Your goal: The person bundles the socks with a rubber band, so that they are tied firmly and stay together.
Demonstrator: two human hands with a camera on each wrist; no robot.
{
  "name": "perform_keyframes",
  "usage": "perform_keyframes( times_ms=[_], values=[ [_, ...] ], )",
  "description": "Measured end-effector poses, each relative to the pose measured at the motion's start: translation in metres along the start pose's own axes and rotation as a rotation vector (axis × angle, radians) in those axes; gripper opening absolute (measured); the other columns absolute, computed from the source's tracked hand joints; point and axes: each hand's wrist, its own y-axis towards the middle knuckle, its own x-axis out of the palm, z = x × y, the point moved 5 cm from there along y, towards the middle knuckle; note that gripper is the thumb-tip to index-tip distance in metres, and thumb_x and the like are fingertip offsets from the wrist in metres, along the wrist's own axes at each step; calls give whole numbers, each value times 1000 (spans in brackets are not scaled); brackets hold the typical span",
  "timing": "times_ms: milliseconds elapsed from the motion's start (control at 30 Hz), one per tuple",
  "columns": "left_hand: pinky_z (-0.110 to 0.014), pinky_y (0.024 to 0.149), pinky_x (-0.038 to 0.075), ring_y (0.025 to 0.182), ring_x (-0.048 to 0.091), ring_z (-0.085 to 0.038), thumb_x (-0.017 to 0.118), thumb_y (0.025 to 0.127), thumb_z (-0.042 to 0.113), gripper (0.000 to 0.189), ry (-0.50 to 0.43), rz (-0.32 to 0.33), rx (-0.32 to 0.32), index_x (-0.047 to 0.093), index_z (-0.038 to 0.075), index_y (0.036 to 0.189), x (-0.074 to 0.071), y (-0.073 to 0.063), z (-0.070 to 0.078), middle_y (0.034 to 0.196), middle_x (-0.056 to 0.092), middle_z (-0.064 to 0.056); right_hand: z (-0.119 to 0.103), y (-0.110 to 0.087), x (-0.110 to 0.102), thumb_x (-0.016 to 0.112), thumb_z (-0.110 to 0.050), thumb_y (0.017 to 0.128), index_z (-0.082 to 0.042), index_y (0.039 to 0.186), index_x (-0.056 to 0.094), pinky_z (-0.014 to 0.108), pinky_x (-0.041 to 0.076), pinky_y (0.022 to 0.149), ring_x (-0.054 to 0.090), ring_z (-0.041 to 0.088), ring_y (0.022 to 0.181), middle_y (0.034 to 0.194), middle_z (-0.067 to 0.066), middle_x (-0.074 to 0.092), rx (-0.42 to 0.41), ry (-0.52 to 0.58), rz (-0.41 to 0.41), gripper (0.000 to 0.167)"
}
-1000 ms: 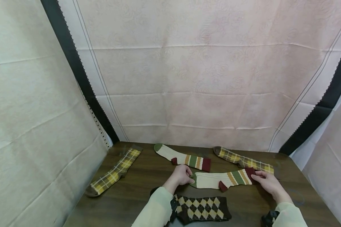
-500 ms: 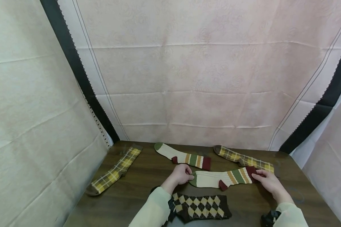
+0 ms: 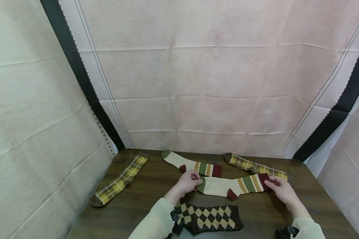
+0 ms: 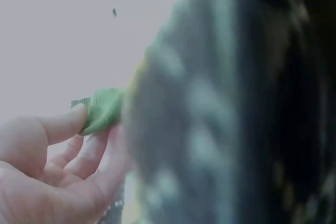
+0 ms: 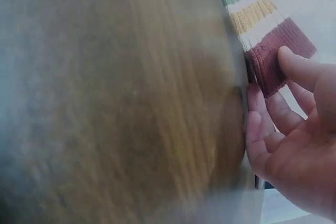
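A cream sock (image 3: pixel 216 186) with green toe, dark red heel and cuff, and green and ochre stripes is stretched between both hands. My left hand (image 3: pixel 186 182) pinches its green toe (image 4: pixel 104 111) between thumb and fingers. At the other end my right hand (image 3: pixel 282 192) pinches the dark red cuff (image 5: pixel 273 59), thumb on top. Just behind lies a like striped sock (image 3: pixel 187 163), its cuff near the left hand. A dark argyle sock (image 3: pixel 213 217) lies in front, partly hidden by the left wrist.
On the brown wooden table (image 3: pixel 149 196) a yellow plaid sock (image 3: pixel 121 181) lies at the left. Another yellow plaid sock (image 3: pixel 251 166) lies at the back right, partly behind the held sock. Pale cloth walls (image 3: pixel 197 83) stand behind and at both sides.
Both hands keep their pinch on the striped sock. It has shifted slightly up and to the left in the head view, its toe end moving most.
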Motion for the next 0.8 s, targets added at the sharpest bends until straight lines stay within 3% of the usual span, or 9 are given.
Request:
perform_keyframes(
  times_ms=[133,233,533,800],
  values=[
    [-38,67,63,76,65,-18,71,103,6,9,-117,26,-1,63,2,104,-1,-1,1,89,69,-6,-6,-5,0,58,-40,112,12,148,46,27,56,85,62,7,104,138,31,61,-12,75,11,64],
    [-40,68,64,77,68,-17,72,103,8,12,-177,51,13,64,0,108,-4,-4,6,94,72,-8,-14,-11,0,60,-37,112,13,150,42,23,58,83,60,-6,96,136,29,63,-16,159,22,66],
    [-39,71,65,82,71,-19,69,105,9,19,-313,129,65,65,-4,118,-25,-18,21,99,73,-10,-38,-38,5,69,-41,106,8,148,48,26,60,83,65,0,94,123,8,70,11,304,87,67],
    [-36,63,64,85,69,-22,72,104,14,23,-404,222,105,66,-2,119,-47,-32,19,108,73,-14,-52,-58,13,72,-34,105,6,138,56,27,60,79,68,5,91,108,-6,73,-15,354,94,54]
  ],
)
